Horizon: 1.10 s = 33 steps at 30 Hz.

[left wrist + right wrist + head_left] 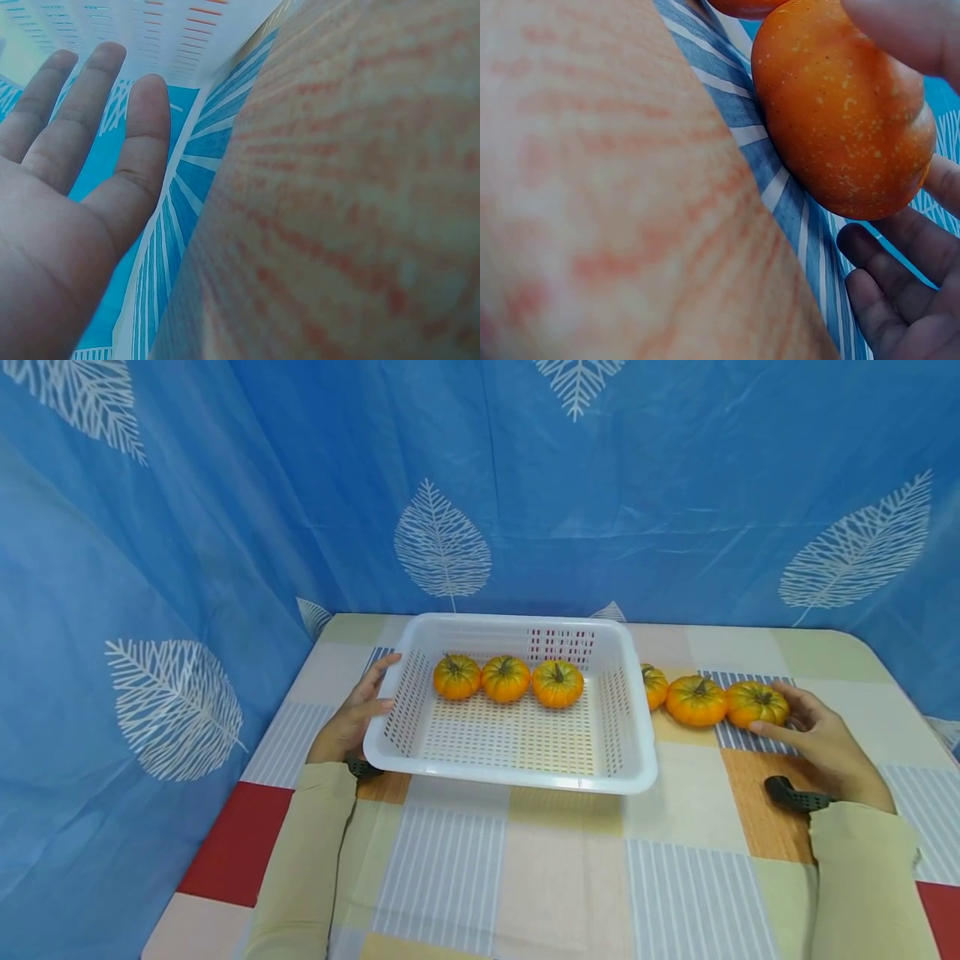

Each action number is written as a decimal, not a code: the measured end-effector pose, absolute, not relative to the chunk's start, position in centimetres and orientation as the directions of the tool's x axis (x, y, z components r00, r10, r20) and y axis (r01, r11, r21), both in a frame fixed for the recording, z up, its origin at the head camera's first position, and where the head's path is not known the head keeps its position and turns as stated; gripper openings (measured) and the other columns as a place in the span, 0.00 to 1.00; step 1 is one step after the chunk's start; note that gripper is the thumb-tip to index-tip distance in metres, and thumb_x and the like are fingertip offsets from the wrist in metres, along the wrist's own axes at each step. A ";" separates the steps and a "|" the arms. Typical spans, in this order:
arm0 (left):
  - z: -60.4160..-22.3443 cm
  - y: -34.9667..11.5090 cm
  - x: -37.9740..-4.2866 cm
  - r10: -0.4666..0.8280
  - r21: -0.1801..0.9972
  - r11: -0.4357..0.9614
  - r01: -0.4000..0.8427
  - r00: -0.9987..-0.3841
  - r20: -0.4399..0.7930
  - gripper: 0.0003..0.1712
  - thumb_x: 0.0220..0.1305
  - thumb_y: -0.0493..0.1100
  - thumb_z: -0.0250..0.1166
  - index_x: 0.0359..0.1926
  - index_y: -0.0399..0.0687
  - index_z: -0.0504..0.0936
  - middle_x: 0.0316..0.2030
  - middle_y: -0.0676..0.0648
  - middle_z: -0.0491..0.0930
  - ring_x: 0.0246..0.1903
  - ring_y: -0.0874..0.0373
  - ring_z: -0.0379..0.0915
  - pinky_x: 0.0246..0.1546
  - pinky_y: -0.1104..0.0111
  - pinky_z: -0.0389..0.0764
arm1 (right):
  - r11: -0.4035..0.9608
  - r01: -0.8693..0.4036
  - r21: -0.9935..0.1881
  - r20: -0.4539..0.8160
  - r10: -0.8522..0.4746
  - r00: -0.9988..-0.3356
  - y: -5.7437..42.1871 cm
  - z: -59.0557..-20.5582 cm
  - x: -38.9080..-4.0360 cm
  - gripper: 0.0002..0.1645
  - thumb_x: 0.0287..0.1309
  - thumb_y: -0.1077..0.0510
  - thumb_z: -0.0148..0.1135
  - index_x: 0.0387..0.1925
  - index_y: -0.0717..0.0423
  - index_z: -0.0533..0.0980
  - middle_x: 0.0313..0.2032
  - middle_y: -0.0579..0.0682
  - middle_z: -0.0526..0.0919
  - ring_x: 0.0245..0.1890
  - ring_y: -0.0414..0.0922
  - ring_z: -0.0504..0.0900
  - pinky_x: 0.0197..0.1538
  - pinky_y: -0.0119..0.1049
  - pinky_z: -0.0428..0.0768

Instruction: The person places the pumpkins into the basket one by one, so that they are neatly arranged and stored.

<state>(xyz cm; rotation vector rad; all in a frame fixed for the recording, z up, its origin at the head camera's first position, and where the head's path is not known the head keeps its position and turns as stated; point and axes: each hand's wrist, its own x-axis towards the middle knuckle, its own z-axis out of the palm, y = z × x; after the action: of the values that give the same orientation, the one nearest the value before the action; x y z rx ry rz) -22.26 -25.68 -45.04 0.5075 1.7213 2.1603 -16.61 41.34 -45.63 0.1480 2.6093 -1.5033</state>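
A white plastic basket (510, 783) with slotted walls stands on the table, with three small orange pumpkins in a row inside: a left one (457, 677), a middle one (505, 679) and a right one (557, 684). At the basket's left rim is my left hand (356, 714), its fingers extended along the outer wall in the left wrist view. Right of the basket, three more pumpkins line up. My right hand (825, 739) holds the rightmost pumpkin (757, 704), thumb in front and fingers behind; the right wrist view shows this pumpkin (840, 112) close up.
Beside the held pumpkin sits another pumpkin (696, 701); a further pumpkin (655, 687) is partly hidden by the basket's right wall. A checked cloth (562, 877) covers the table. Behind and to the left hangs a blue curtain (322, 485) with white leaf patterns.
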 end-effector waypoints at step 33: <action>-44.9 -25.6 -22.1 0.461 0.983 -0.184 -0.017 -0.884 0.071 0.42 0.68 0.44 0.67 0.77 0.72 0.61 0.84 0.35 0.43 0.70 0.41 0.59 0.58 0.53 0.80 | 0.551 0.157 -0.820 -0.107 0.123 -0.987 41.6 -45.4 -16.2 0.53 0.77 0.44 0.64 0.88 0.48 0.44 0.84 0.68 0.46 0.64 0.39 0.65 0.55 0.13 0.69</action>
<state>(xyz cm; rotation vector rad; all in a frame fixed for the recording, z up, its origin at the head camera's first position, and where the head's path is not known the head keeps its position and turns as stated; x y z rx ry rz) -22.11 -25.64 -44.90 0.5134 1.7673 2.1377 -16.24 41.62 -45.43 0.2475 2.7342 -1.4509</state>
